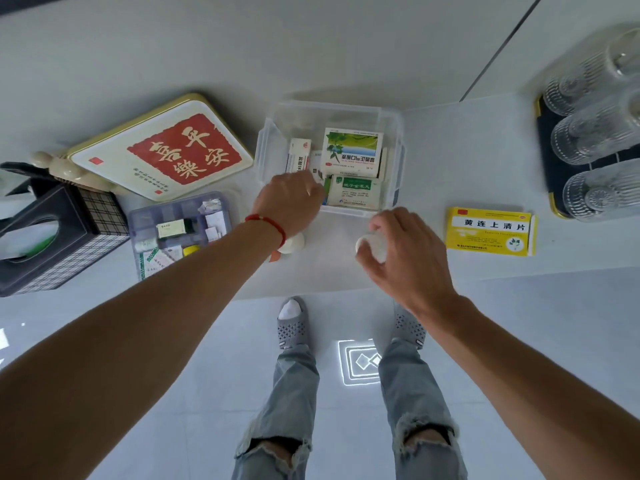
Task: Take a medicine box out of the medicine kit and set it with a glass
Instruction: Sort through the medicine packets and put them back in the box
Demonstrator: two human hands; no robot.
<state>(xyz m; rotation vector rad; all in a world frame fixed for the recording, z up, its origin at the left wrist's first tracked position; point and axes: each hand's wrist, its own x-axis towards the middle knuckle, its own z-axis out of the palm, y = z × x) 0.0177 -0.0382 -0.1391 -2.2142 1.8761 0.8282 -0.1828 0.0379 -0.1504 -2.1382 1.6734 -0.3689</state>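
Note:
The clear plastic medicine kit [396, 140] stands open at the middle of the white table, with several medicine boxes inside, among them a green-and-white box [353, 150] and a narrow red-and-white box [298, 155]. My left hand [291, 199] reaches over the kit's front left corner, its fingertips down among the boxes and hidden. My right hand [401, 254] is just in front of the kit, closed around a small white bottle [372, 245]. A yellow medicine box [490, 232] lies flat on the table to the right. Beyond it, ribbed glasses [588, 133] stand on a dark tray [547, 147].
A second white bottle [292, 242] stands under my left wrist. Left of the kit lie a grey tray of small medicine items [180, 230], a cream tin with red calligraphy [162, 147] and a checked tissue box [52, 237]. The table's front edge [329, 294] runs above my feet.

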